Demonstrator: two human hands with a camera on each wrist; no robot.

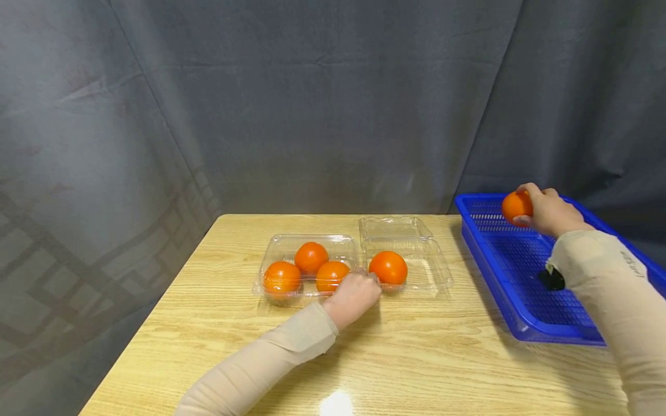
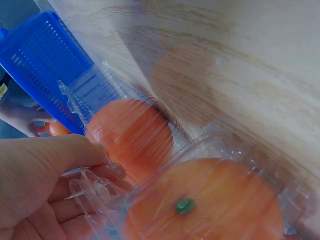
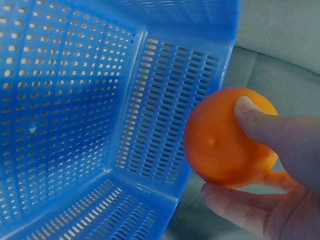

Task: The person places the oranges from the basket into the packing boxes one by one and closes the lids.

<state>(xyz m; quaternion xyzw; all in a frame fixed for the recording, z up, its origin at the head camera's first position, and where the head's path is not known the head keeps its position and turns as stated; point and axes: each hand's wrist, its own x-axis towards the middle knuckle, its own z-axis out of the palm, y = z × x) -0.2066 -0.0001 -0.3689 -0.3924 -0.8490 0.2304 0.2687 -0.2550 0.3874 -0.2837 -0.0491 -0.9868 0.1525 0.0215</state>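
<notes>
My right hand [image 1: 554, 212] grips an orange [image 3: 227, 137], thumb on one side and fingers on the other, above the far end of the blue basket [image 1: 489, 277]. My left hand [image 1: 356, 294] pinches the rim of a clear plastic clamshell where two containers meet; its fingertips are partly hidden in the head view. The left clamshell [image 1: 333, 242] holds three oranges, one of them with a green stem spot [image 2: 185, 205]. In the right clamshell [image 1: 426, 271] sits a single orange [image 1: 388, 267], its lid [image 1: 392, 227] folded back.
The basket stands on the right of the wooden table [image 1: 208, 346], with a small black object [image 1: 550, 279] inside, half hidden by the right sleeve. Behind the table hangs a dark grey curtain [image 1: 333, 104].
</notes>
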